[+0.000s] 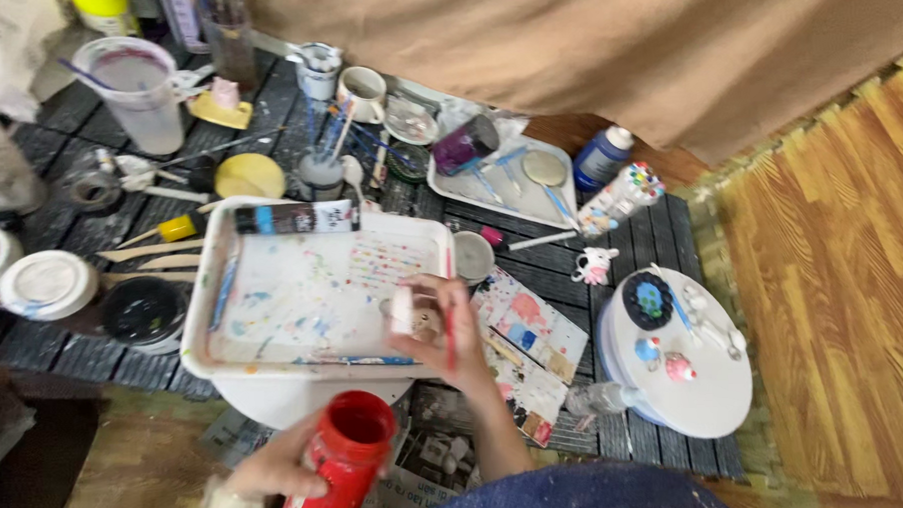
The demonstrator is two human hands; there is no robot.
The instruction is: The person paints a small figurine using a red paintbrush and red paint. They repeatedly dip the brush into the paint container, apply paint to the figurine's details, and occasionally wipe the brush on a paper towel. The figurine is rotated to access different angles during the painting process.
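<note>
Here, red jar (344,458) in left grip (274,471).

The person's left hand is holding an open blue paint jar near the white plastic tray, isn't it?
Not quite: the open paint jar in the left hand is red, not blue. The head view shows it held just below the white plastic tray.

A clear measuring cup (137,87) of cloudy liquid is standing at ten o'clock on the dark slatted table (57,128), with a yellow disc (250,175) and a white mug (363,93) lying toward twelve o'clock. A round white board (712,395) carrying small painted figures is sitting at four o'clock, near a colour-swatched card (530,333). A blue bottle (602,158) is standing at two o'clock beside a shallow white tray (449,182), and two lidded white tubs (44,284) are resting at nine o'clock.
</note>
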